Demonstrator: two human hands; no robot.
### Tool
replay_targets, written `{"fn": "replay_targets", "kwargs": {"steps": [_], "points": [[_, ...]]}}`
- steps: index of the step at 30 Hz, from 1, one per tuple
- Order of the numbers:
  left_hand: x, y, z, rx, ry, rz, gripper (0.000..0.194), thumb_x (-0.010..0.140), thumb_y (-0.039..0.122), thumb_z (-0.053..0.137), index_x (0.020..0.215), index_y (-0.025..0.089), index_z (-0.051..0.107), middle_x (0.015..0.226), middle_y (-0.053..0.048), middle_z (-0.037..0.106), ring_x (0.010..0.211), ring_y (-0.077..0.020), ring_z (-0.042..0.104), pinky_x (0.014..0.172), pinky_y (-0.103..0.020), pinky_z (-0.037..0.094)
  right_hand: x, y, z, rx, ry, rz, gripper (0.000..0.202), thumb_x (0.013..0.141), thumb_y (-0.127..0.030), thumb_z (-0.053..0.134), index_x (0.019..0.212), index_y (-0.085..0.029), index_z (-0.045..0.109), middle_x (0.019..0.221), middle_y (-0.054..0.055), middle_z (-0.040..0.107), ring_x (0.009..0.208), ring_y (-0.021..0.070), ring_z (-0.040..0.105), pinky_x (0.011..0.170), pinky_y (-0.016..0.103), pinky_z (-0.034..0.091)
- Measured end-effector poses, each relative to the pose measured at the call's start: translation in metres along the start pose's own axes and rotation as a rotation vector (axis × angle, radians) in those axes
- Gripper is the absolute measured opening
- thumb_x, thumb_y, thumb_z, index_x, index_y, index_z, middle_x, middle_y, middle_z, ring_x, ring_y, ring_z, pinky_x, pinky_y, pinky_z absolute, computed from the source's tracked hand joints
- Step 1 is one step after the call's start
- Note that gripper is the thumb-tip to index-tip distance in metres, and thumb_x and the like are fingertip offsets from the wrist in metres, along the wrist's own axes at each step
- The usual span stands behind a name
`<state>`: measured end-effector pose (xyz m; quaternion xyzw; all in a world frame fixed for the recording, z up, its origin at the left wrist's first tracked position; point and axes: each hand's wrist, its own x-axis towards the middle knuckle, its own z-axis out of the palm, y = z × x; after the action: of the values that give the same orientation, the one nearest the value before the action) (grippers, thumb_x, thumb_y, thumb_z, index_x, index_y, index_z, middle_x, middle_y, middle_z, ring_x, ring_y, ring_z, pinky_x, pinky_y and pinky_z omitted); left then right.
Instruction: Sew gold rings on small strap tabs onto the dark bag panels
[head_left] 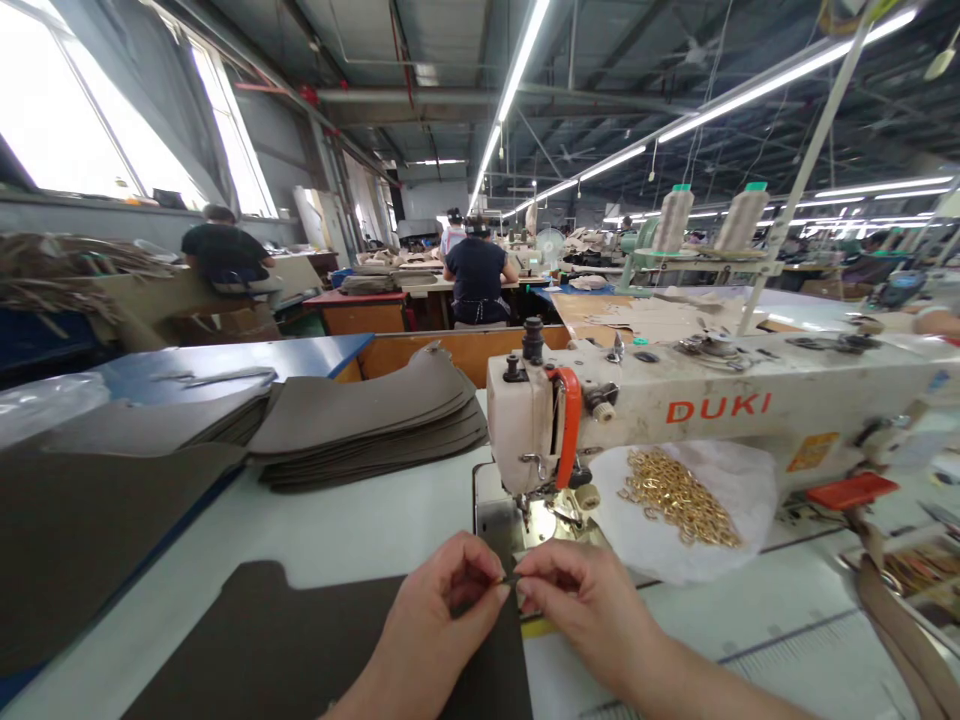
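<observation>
My left hand (442, 620) is closed in a pinch above a dark grey-brown flat panel (300, 630) on the sewing table. Facing it, my right hand (581, 605) also pinches, its fingertips almost meeting the left ones. Something small and dark shows between the fingertips, too little of it visible to name. Both hands are just in front of the needle area of a white sewing machine (637, 390) marked DUKI. Under the machine's arm, a pile of gold metal rings (679, 495) lies on a white plastic sheet (750, 500).
Stacked dark panels (367, 410) lie behind on the left, and more panels (105, 540) cover a blue table. Thread cones (742, 218) stand at the back right. A brown strap (892, 620) hangs at the right edge. Two people (480, 270) (225, 250) sit farther off.
</observation>
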<state>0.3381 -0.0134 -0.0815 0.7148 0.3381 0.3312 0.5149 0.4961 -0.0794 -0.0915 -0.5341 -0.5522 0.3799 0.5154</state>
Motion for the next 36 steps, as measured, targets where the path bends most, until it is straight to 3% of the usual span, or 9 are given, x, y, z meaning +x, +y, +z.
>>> {"fn": "replay_targets", "kwargs": {"steps": [6, 10, 14, 20, 26, 32, 36], "points": [[-0.002, 0.011, -0.012, 0.281, -0.101, 0.055, 0.006, 0.074, 0.019, 0.060, 0.080, 0.022, 0.061, 0.079, 0.001, 0.067, 0.078, -0.0182, 0.064, 0.075, -0.026, 0.052, -0.005, -0.004, -0.005, -0.145, -0.009, 0.001, 0.011, 0.075, -0.015, 0.056, 0.067, -0.018, 0.063, 0.057, -0.004, 0.054, 0.053, 0.0102, 0.047, 0.051, 0.021, 0.034], [-0.006, 0.006, -0.026, 0.618, -0.026, 0.241, 0.019, 0.081, 0.025, 0.055, 0.099, 0.025, 0.063, 0.108, -0.005, 0.066, 0.102, -0.0240, 0.061, 0.093, -0.037, 0.048, -0.005, -0.003, -0.010, -0.025, 0.005, 0.177, 0.008, 0.069, -0.012, 0.057, 0.064, -0.018, 0.061, 0.054, -0.005, 0.052, 0.050, 0.0088, 0.045, 0.049, 0.020, 0.034], [-0.014, -0.009, -0.021, 0.842, -0.015, 0.362, 0.027, 0.084, 0.021, 0.049, 0.109, 0.023, 0.059, 0.113, -0.007, 0.064, 0.107, -0.0244, 0.059, 0.095, -0.040, 0.048, 0.009, -0.007, -0.008, 0.019, -0.028, 0.345, 0.011, 0.065, -0.009, 0.055, 0.060, -0.018, 0.060, 0.051, -0.006, 0.055, 0.042, 0.0080, 0.046, 0.044, 0.020, 0.039], [-0.017, -0.009, -0.011, 0.859, 0.022, 0.457, 0.025, 0.083, 0.019, 0.051, 0.107, 0.022, 0.056, 0.105, -0.006, 0.066, 0.097, -0.0233, 0.064, 0.087, -0.037, 0.054, 0.031, -0.015, -0.005, -0.043, -0.082, 0.451, 0.016, 0.061, -0.006, 0.054, 0.052, -0.019, 0.059, 0.044, -0.006, 0.055, 0.032, 0.0071, 0.047, 0.035, 0.017, 0.037], [-0.002, -0.001, -0.005, 0.859, -0.042, 0.682, 0.019, 0.087, 0.013, 0.042, 0.090, 0.021, 0.059, 0.085, -0.003, 0.066, 0.081, -0.0179, 0.064, 0.076, -0.030, 0.056, 0.039, -0.018, -0.010, -0.119, -0.175, 0.521, 0.016, 0.062, -0.007, 0.056, 0.050, -0.017, 0.058, 0.043, -0.006, 0.057, 0.031, 0.0072, 0.050, 0.033, 0.015, 0.037], [0.009, 0.000, 0.008, 0.918, -0.076, 0.703, 0.022, 0.085, 0.007, 0.042, 0.074, 0.018, 0.057, 0.075, -0.004, 0.063, 0.073, -0.0182, 0.060, 0.070, -0.031, 0.055, 0.042, -0.016, -0.010, -0.275, -0.196, 0.472, 0.014, 0.066, -0.009, 0.057, 0.055, -0.016, 0.061, 0.048, -0.003, 0.062, 0.037, 0.0095, 0.056, 0.038, 0.017, 0.040], [0.012, -0.001, 0.009, 0.877, -0.078, 0.673, 0.020, 0.082, 0.005, 0.044, 0.071, 0.018, 0.055, 0.074, -0.004, 0.063, 0.072, -0.0186, 0.060, 0.069, -0.031, 0.054, 0.039, -0.016, -0.012, -0.423, -0.183, 0.357, 0.015, 0.070, -0.010, 0.055, 0.061, -0.016, 0.065, 0.052, -0.002, 0.063, 0.044, 0.0124, 0.059, 0.044, 0.020, 0.043]]}}
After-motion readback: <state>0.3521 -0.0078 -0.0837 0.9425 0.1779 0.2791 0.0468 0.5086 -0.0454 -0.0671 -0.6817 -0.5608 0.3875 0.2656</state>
